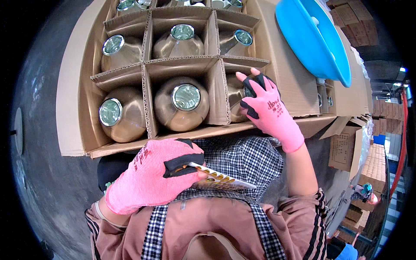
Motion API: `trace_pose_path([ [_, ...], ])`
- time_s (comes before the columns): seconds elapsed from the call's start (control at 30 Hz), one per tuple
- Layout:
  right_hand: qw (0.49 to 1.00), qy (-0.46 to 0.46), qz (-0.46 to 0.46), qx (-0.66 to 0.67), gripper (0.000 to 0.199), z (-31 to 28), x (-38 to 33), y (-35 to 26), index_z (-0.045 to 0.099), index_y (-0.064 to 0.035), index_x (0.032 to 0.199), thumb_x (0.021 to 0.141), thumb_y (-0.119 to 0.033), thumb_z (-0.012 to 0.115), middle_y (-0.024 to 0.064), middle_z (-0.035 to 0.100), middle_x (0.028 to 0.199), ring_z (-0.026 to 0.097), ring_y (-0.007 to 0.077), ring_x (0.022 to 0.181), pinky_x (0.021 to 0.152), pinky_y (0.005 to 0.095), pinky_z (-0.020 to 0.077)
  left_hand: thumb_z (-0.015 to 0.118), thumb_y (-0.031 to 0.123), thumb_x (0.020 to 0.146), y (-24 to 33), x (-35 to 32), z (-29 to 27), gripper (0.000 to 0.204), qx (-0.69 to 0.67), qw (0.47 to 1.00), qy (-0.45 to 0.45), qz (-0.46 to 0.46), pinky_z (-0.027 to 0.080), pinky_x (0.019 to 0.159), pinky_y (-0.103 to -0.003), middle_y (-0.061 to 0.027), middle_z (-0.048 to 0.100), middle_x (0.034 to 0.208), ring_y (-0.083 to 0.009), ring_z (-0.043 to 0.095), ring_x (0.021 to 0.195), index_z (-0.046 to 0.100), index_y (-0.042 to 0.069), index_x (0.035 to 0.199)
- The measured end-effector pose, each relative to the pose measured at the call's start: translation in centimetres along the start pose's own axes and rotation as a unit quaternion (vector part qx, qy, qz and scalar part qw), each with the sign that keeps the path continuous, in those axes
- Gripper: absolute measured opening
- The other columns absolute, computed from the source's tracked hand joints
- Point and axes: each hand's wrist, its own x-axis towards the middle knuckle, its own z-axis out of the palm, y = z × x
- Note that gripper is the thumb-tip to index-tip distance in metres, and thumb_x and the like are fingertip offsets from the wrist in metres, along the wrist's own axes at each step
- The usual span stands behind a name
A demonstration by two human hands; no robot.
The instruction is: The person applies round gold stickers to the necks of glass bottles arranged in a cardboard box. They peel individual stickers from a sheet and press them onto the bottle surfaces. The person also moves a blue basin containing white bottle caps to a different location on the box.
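My left hand (151, 175), in a pink knit glove with black finger parts, grips a sheet of round yellow-gold stickers (221, 180) in front of my apron. Its thumb and fingers are closed on the sheet's left edge. Gloved the same way, with bare fingertips, my right hand (268, 108) reaches over the front right compartment of a cardboard box (71, 108). Its fingers are spread around the neck of a silvery-brown glass flask (234, 95), partly hiding it; whether they touch it I cannot tell. Beside it sit a middle flask (182, 115) and a left flask (125, 119), mouths up.
Cardboard dividers (182, 62) separate several more flasks farther back. A blue plastic basin (303, 41) rests on cardboard to the right. Past it stand an open carton (344, 149) and stacked boxes (375, 167). Another person (366, 193) is far right.
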Motion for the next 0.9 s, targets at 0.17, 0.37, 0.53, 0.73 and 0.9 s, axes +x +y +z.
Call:
trace_pose_path([
  [0.17, 0.996, -0.034, -0.047, -0.072, 0.018, 0.3, 1.1, 0.6, 0.054, -0.0046, 0.069, 0.057, -0.007, 0.066, 0.0103, 0.038, 0.130, 0.031, 0.0353, 0.122, 0.097, 0.0473, 0.0311, 0.067, 0.002, 0.065, 0.0, -0.1, -0.3, 0.014, 0.005, 1.000, 0.001, -0.004, 0.046, 0.068, -0.027, -0.0124, 0.063, 0.086, -0.0160, 0.058, 0.075, 0.059, -0.001, 0.077],
  [0.37, 0.995, -0.011, -0.044, -0.092, 0.024, 0.7, 1.1, 0.4, 0.053, -0.0049, 0.073, 0.054, -0.008, 0.068, 0.0108, 0.037, 0.130, 0.031, 0.0350, 0.121, 0.097, 0.0469, 0.0305, 0.067, 0.002, 0.065, 0.0, -0.1, -0.4, 0.014, 0.011, 1.000, 0.000, 0.001, 0.046, 0.069, -0.027, -0.0121, 0.063, 0.088, -0.0156, 0.058, 0.076, 0.059, -0.001, 0.077],
  [0.53, 0.995, 0.006, 0.006, -0.103, 0.032, 0.4, 1.2, 0.2, 0.054, -0.0072, 0.087, 0.058, -0.012, 0.068, 0.0130, 0.039, 0.128, 0.032, 0.0347, 0.121, 0.097, 0.0508, 0.0284, 0.066, 0.002, 0.065, 0.4, -0.2, -0.2, 0.015, 0.009, 1.000, 0.009, -0.019, 0.045, 0.069, -0.026, -0.0125, 0.062, 0.088, -0.0161, 0.058, 0.078, 0.059, -0.002, 0.077],
  [0.73, 0.944, 0.222, 0.135, 0.200, 0.028, -2.2, -0.9, -1.2, 0.055, -0.0041, 0.094, 0.068, -0.008, 0.065, 0.0129, 0.050, 0.116, 0.042, 0.0334, 0.113, 0.096, 0.0403, 0.0325, 0.066, 0.001, 0.065, 0.7, -0.8, 0.1, 0.013, -0.037, 0.997, 0.059, -0.013, 0.044, 0.072, -0.027, -0.0141, 0.061, 0.086, -0.0170, 0.057, 0.083, 0.059, -0.003, 0.075],
  [0.9, 0.941, 0.218, 0.110, 0.235, 0.023, -5.8, -5.0, -6.6, 0.057, -0.0005, 0.088, 0.067, -0.005, 0.065, 0.0127, 0.058, 0.104, 0.049, 0.0277, 0.108, 0.097, 0.0406, 0.0323, 0.066, 0.000, 0.065, 0.9, -1.0, 0.3, 0.013, -0.048, 0.992, 0.114, -0.014, 0.044, 0.074, -0.028, -0.0164, 0.060, 0.089, -0.0179, 0.056, 0.085, 0.059, -0.002, 0.075],
])
